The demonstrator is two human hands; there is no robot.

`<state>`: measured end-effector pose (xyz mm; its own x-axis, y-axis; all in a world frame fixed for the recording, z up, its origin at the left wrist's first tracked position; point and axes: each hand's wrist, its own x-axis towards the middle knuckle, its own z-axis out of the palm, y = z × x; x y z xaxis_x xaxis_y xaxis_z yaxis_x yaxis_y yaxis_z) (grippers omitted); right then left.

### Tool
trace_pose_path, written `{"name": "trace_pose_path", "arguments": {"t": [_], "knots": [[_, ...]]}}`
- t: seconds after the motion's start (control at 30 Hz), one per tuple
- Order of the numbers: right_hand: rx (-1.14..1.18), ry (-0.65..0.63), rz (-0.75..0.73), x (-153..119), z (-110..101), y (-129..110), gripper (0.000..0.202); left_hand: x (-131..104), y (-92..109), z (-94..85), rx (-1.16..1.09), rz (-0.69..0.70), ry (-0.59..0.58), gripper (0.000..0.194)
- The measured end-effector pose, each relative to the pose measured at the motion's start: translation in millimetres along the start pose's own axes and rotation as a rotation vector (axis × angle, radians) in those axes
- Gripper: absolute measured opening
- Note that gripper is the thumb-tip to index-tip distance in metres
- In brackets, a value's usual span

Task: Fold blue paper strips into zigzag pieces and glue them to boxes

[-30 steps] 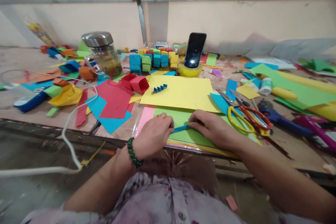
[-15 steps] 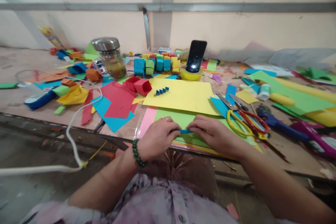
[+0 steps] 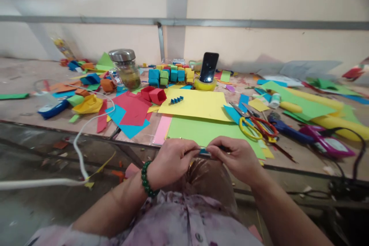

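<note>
A small strip of blue paper point(image 3: 204, 151) is stretched between my two hands at the table's front edge; the fingers cover most of it. My left hand point(image 3: 180, 157), with a green bead bracelet above it, pinches the strip's left end. The right end is gripped between the thumb and fingers of my right hand point(image 3: 235, 157). Just beyond the hands lies a green sheet point(image 3: 196, 130). A yellow sheet point(image 3: 201, 103) overlaps it farther back, carrying a zigzag-folded blue strip point(image 3: 177, 100). Two red paper boxes point(image 3: 157, 95) sit at that sheet's left corner.
Yellow-handled scissors point(image 3: 250, 128) and red-handled scissors point(image 3: 263, 126) lie to the right, near a blue-handled tool point(image 3: 291, 130). A phone point(image 3: 209, 67) stands behind the yellow sheet. On the left are a glass jar point(image 3: 127, 71), paper scraps and a white cable point(image 3: 79, 144).
Both hands have come down and nearer to my body with the blue strip, from over the green sheet to the table edge. The camera view has shifted slightly.
</note>
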<state>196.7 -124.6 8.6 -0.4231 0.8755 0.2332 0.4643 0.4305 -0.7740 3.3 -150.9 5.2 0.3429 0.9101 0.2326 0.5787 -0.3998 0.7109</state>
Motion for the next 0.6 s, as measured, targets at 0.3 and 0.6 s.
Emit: {"name": "trace_pose_path", "arguments": {"t": [0.3, 0.6], "knots": [[0.455, 0.08, 0.154, -50, 10, -22, 0.037, -40, 17, 4.4, -0.705, -0.235, -0.272, 0.021], [0.502, 0.255, 0.25, -74, 55, -41, 0.049, -75, 22, 18.2, -0.623, -0.15, -0.087, 0.023]]}}
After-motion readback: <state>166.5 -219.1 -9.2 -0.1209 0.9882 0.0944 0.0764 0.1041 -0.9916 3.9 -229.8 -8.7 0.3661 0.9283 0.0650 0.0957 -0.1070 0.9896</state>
